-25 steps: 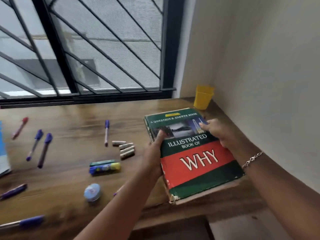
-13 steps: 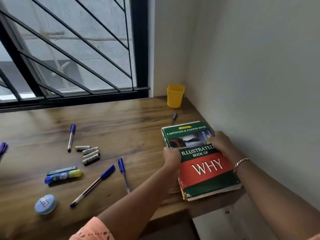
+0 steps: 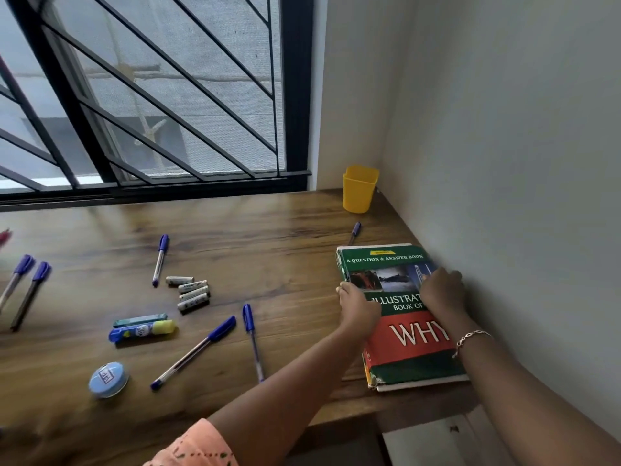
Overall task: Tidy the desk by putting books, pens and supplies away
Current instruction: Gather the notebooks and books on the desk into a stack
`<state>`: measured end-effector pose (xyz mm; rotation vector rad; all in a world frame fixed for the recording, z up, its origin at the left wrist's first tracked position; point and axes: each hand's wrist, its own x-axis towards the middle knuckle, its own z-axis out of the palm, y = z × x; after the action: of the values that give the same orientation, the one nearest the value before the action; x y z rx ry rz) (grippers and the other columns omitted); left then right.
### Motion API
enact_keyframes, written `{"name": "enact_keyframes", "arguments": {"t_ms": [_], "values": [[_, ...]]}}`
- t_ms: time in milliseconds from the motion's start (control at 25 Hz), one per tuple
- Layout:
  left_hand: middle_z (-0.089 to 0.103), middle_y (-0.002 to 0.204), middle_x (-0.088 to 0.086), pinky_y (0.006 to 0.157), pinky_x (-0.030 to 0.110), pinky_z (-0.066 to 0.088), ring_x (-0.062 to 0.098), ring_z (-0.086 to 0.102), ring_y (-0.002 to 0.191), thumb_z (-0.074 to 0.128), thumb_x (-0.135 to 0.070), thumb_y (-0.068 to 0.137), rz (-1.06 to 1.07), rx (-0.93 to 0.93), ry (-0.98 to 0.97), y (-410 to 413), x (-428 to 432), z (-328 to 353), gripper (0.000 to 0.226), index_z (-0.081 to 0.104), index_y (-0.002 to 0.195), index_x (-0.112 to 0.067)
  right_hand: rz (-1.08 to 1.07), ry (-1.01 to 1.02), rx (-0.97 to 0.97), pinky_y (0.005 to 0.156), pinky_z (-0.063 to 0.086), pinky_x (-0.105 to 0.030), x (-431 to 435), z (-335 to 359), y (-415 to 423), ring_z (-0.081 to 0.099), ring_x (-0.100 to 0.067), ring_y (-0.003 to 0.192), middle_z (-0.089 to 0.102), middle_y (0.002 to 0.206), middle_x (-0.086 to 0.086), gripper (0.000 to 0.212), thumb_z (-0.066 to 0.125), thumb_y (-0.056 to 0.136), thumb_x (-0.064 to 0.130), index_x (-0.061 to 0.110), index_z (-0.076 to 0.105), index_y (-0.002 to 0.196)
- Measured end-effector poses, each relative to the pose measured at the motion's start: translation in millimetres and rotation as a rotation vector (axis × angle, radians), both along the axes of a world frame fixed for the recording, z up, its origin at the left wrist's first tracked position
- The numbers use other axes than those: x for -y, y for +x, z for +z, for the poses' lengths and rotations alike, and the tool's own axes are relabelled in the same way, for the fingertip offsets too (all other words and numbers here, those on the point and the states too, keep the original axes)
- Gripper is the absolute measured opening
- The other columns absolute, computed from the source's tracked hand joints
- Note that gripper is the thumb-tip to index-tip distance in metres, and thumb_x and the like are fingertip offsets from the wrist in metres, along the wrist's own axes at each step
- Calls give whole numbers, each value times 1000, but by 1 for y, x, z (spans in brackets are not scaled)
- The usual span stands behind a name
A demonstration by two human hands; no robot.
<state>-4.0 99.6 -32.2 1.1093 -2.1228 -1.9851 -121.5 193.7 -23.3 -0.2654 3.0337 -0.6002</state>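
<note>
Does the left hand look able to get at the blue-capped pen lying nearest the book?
Probably yes. The left hand holds the left edge of the green and red hardback book, and only bare wooden desk lies between it and the blue-capped clear pen. It would need to release the book first.

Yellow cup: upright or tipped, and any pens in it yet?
Upright: the cup stands mouth-up in the desk corner. Nothing sticks out above its rim; its bottom is hidden.
</note>
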Motion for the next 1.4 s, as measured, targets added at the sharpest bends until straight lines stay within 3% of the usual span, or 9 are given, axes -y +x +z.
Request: {"name": "enact_keyframes", "arguments": {"t_ms": [200,400,560,680,840,1040,1160,1280,1400], "values": [[-10,157,6,120,38,3,23,-8,146,46,-12,95,-136,-21,-341,31,11,-1,76,-6,150,-7,64,15,-150,95,40,-42,15,7,14,45,-41,115,44,125,-28,39,50,92,20,-5,45,121],[-17,157,10,117,32,-5,21,-15,145,44,-19,96,-150,54,-682,64,44,3,76,-10,148,-8,358,-23,-293,98,41,-45,63,15,48,39,-37,125,36,139,-21,44,49,93,22,2,39,131],[-20,155,14,116,36,-9,26,-18,144,42,-29,97,-136,157,-942,97,78,13,76,-11,148,-7,549,16,-315,116,12,-44,107,17,81,12,-36,142,18,151,-24,60,42,95,34,1,25,143],[-18,155,16,115,40,-12,29,-19,144,40,-36,98,-118,242,-1089,130,109,15,76,-9,149,-8,643,42,-336,117,4,-42,140,20,107,3,-33,144,6,155,-21,65,37,95,42,6,17,146],[-17,156,15,115,43,-13,29,-19,144,40,-39,97,-107,318,-1132,181,152,20,77,-8,149,-9,728,62,-351,117,6,-44,187,20,149,9,-36,143,10,153,-23,69,43,92,44,7,20,146],[-14,156,16,116,45,-9,29,-14,145,43,-39,95,-22,356,-1122,246,213,31,77,-2,150,-9,819,-24,-430,103,32,-57,260,16,208,42,-50,124,44,131,-37,65,73,75,30,-6,52,125],[-9,157,16,116,44,-8,29,-12,145,43,-41,95,55,388,-1089,296,261,35,77,-1,150,-9,878,-32,-390,97,38,-58,310,15,257,49,-50,116,52,121,-37,61,71,75,30,-6,54,121],[-6,158,16,116,44,-8,28,-10,146,44,-42,95,152,398,-1069,347,303,36,77,1,150,-9,943,-58,-375,95,41,-56,353,11,307,51,-49,113,54,118,-35,61,72,74,31,-5,53,119],[0,158,15,117,44,-2,28,-2,146,45,-43,94,266,414,-1025,403,346,36,76,6,150,-9,995,-136,-315,109,28,-48,396,9,363,37,-44,128,44,132,-30,64,68,80,29,-1,44,132]]}}
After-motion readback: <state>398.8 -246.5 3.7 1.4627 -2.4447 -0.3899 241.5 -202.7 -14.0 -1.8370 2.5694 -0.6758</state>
